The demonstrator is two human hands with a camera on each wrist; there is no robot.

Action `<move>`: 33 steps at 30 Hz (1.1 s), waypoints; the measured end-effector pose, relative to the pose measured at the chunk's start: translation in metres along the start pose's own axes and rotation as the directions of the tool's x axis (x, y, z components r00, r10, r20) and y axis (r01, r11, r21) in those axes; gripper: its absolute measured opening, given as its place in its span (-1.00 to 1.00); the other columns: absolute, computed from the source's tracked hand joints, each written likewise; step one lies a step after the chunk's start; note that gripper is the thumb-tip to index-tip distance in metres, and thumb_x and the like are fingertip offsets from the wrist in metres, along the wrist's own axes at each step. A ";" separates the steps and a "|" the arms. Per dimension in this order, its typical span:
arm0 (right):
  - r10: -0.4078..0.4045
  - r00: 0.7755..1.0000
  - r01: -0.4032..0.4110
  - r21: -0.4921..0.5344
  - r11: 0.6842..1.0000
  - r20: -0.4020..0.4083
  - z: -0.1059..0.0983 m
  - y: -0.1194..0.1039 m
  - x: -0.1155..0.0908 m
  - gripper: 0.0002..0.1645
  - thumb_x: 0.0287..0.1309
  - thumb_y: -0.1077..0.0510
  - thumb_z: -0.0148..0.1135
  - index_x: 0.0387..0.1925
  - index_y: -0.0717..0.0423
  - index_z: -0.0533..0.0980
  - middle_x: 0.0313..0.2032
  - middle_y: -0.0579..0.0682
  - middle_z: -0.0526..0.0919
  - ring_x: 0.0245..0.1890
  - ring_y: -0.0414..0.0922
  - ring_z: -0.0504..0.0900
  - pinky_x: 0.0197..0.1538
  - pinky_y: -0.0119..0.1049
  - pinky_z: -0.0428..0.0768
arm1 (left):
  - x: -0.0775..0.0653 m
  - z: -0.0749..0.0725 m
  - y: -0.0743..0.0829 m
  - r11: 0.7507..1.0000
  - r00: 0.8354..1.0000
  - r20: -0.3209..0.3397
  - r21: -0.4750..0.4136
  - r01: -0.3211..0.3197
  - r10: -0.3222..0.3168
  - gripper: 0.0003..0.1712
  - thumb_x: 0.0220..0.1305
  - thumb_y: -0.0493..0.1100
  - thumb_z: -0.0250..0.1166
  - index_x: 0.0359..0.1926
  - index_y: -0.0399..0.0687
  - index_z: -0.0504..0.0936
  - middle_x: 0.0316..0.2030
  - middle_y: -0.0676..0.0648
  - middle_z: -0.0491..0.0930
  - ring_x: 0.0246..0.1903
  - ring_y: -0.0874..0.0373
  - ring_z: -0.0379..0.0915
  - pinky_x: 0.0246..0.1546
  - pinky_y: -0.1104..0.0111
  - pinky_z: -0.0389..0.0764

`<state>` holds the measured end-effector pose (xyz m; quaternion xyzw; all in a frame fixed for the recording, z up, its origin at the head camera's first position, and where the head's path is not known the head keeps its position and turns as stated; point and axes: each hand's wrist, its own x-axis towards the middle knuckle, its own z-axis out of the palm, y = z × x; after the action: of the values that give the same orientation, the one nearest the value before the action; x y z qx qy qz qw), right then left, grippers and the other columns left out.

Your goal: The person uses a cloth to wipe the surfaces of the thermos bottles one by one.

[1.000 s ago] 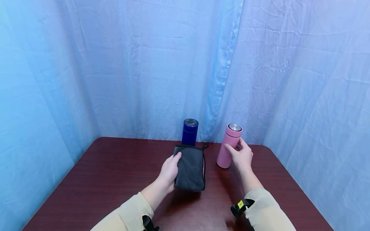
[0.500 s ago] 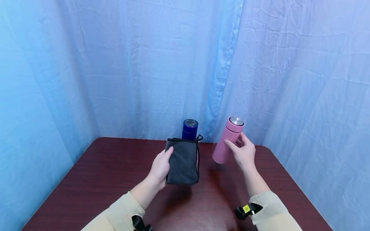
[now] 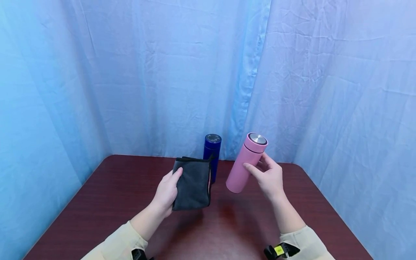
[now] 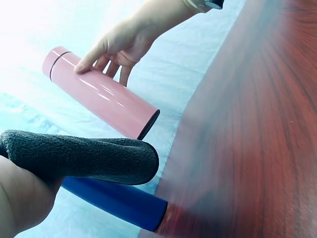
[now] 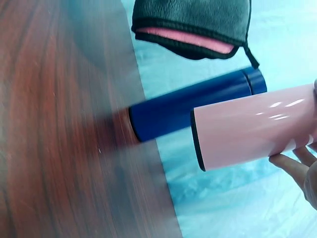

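"What takes up the most room?"

"A pale blue curtain (image 3: pixel 182 79), creased and hanging behind and along both sides. Next comes the table (image 3: pixel 123 184), dark red-brown with wood grain and rounded far corners. Two cream sleeves (image 3: pixel 308 242) reach in over its near part."

"And the bottles?"

"Two, much alike in shape. The pink bottle (image 3: pixel 239 171) is off the table, tilted, its top leaning to the right in the head view and its base lower left. The blue bottle (image 3: pixel 212 151) stands upright on the table towards the far edge, between the pink one and the cloth, which hides part of it in the head view."

"Which cloth?"

"A dark cloth (image 3: pixel 192 186), soft-looking, with black edging, held up above the table left of the pink bottle and apart from it. From the right wrist, a pink strip (image 5: pixel 188 39) shows between its black edges."

"How are the hands?"

"Both busy. The left hand (image 3: pixel 167 191) grips the dark cloth by its left side, thumb across the front. The right hand (image 3: pixel 269 178) holds the pink bottle round the upper body from the right, its thumb on the near side."

"Anything smaller?"

"A black wristband (image 3: pixel 287 249) on the right sleeve, with a yellow label (image 3: pixel 278 250); the pink bottle's round, shiny metal lid top (image 3: pixel 258 138); and a thin black cord (image 5: pixel 251 57) hanging from a corner of the cloth."
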<state>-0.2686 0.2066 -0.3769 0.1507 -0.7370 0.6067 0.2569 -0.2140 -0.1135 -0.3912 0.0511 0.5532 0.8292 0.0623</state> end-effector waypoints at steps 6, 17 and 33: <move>0.012 0.998 -0.015 0.049 0.999 0.060 0.015 -0.023 -0.016 -0.38 0.04 0.34 0.56 0.19 0.12 0.62 -0.04 0.10 0.73 -0.05 -0.08 0.71 -0.01 -0.24 0.68 | -0.012 -0.012 0.000 0.999 1.000 -0.013 0.033 0.021 -0.021 -0.32 0.52 0.24 0.08 0.45 -0.04 0.34 0.31 -0.17 0.46 0.21 -0.03 0.47 0.20 0.11 0.52; 0.026 0.994 -0.030 0.039 0.999 0.109 0.029 -0.035 -0.034 -0.36 0.02 0.36 0.56 0.19 0.09 0.62 -0.13 0.09 0.75 -0.13 -0.08 0.71 -0.11 -0.25 0.69 | -0.023 -0.014 0.001 0.989 1.000 -0.008 0.149 -0.020 0.022 -0.34 0.52 0.25 0.07 0.35 -0.12 0.45 0.17 -0.17 0.58 0.10 -0.04 0.56 0.11 0.15 0.57; -0.007 0.997 0.001 0.089 0.996 0.075 0.056 -0.026 -0.046 -0.36 0.06 0.32 0.55 0.21 -0.01 0.61 0.00 0.01 0.70 -0.06 -0.05 0.70 -0.05 -0.25 0.69 | -0.028 0.039 -0.023 0.776 0.841 0.271 0.330 -0.538 0.469 -0.56 0.64 -0.24 -0.06 0.42 -0.07 0.44 0.30 -0.09 0.50 0.26 -0.02 0.44 0.23 0.18 0.49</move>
<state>-0.2284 0.1422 -0.3888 0.1863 -0.7183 0.6322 0.2230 -0.1798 -0.0736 -0.3981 0.2811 0.6662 0.6792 -0.1261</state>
